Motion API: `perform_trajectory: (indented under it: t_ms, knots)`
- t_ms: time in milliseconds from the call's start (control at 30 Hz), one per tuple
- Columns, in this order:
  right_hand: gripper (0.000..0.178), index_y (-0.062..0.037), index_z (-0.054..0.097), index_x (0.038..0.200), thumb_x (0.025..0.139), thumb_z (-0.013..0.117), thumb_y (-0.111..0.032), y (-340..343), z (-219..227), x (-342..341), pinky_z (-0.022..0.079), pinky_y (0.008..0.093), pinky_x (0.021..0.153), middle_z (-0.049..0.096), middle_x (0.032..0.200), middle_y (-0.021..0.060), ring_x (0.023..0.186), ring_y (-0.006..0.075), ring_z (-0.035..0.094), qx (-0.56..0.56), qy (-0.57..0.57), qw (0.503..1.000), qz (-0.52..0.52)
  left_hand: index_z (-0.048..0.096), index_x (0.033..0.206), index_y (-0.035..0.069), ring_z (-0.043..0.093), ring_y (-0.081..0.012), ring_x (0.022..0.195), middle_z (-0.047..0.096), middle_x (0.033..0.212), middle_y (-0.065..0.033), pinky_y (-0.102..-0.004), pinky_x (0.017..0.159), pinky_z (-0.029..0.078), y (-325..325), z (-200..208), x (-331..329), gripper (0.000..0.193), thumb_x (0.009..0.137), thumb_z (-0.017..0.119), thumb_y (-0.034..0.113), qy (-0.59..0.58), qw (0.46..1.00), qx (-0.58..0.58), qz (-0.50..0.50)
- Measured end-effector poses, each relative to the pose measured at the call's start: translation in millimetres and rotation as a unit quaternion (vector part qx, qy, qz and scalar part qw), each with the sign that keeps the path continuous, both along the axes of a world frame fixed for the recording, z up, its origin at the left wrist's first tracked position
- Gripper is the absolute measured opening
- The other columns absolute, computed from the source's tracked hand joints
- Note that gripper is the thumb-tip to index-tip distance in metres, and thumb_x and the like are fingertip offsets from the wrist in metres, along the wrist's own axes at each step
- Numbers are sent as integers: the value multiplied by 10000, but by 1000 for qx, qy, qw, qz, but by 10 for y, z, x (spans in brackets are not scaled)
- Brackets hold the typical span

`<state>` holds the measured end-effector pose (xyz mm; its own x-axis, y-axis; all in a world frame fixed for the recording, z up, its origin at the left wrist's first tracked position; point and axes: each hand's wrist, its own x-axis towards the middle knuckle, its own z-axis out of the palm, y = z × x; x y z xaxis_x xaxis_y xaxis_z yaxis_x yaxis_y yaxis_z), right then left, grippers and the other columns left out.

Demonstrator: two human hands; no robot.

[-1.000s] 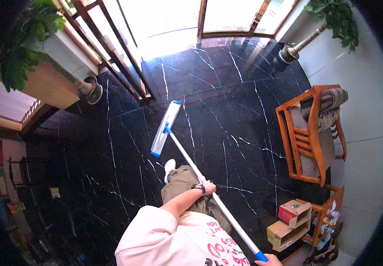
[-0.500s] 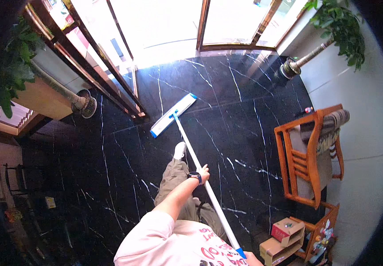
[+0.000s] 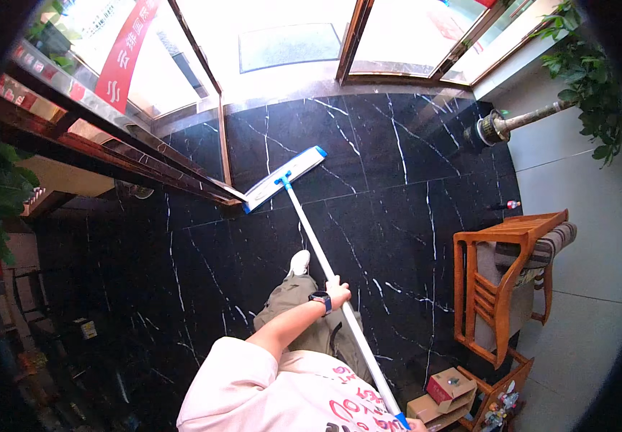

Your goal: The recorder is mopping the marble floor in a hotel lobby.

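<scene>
A long flat mop with a white pole [image 3: 313, 235] slants across the middle of the view. Its wide white, blue-ended mop head [image 3: 302, 165] lies on the black floor, the left end right by the foot of the glass door. Fingers wrapped round the pole at mid-length, my left hand [image 3: 337, 293] has a dark watch at its wrist. At the lower edge my right hand [image 3: 417, 425] is closed at the blue top end of the pole, partly cut off by the picture's edge. My white shoe [image 3: 299, 262] stands left of the pole.
Brown-framed glass doors [image 3: 226, 144] flank a bright doorway with a grey mat [image 3: 289, 47]. On the right are a wooden armchair [image 3: 494, 288], cardboard boxes [image 3: 451, 389] and a potted plant [image 3: 493, 128]. A small bottle-like thing [image 3: 512, 205] lies beyond the chair.
The mop head's left end has come close to the foot of the left door. The view has shifted, showing more outside the doorway. Both hands keep their hold on the pole.
</scene>
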<state>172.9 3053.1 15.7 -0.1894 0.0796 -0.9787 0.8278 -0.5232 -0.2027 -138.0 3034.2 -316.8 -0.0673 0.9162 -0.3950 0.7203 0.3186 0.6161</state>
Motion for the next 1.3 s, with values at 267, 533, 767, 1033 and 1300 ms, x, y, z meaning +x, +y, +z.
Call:
perform_trajectory:
  t_ms: [267, 533, 767, 1033, 1300]
  knots:
    - [77, -50, 444, 765, 754, 494, -107, 634, 127, 549, 241, 187, 291, 360, 444, -18, 311, 45, 297, -22, 19, 998, -56, 580, 651, 147, 449, -249, 802, 493, 738, -27, -413, 544, 397, 400, 34, 508, 80, 595, 529, 174, -13, 999, 31, -11]
    - [104, -40, 460, 783, 745, 507, -124, 1362, 121, 724, 281, 199, 348, 395, 505, -7, 381, 58, 331, -61, -54, 996, -33, 587, 780, 155, 467, -237, 833, 530, 874, -21, -382, 657, 425, 803, 271, 707, 155, 669, 481, 165, -35, 996, -65, -58]
    - [127, -17, 481, 804, 729, 516, -113, 1381, 65, 479, 320, 208, 416, 436, 571, -8, 468, 64, 374, -74, -75, 994, -29, 553, 662, 118, 463, -277, 721, 506, 722, -86, -407, 564, 388, 944, -333, 967, 119, 611, 488, 203, -149, 986, -9, 81]
    - [162, 10, 505, 828, 711, 525, -100, 1039, -77, -753, 363, 219, 494, 483, 646, -8, 567, 70, 424, -71, -72, 994, -47, 536, 536, 166, 460, -225, 698, 519, 638, 4, -338, 563, 332, 883, -322, -470, 53, 581, 533, 192, -46, 998, 17, -37]
    - [168, 26, 514, 787, 704, 542, -117, 873, -134, -2294, 360, 223, 519, 470, 649, -14, 585, 64, 397, -21, -61, 998, 18, 540, 551, 154, 452, -205, 724, 497, 676, 37, -343, 566, 357, 991, -155, -2248, 133, 436, 592, 199, -43, 980, 189, -44]
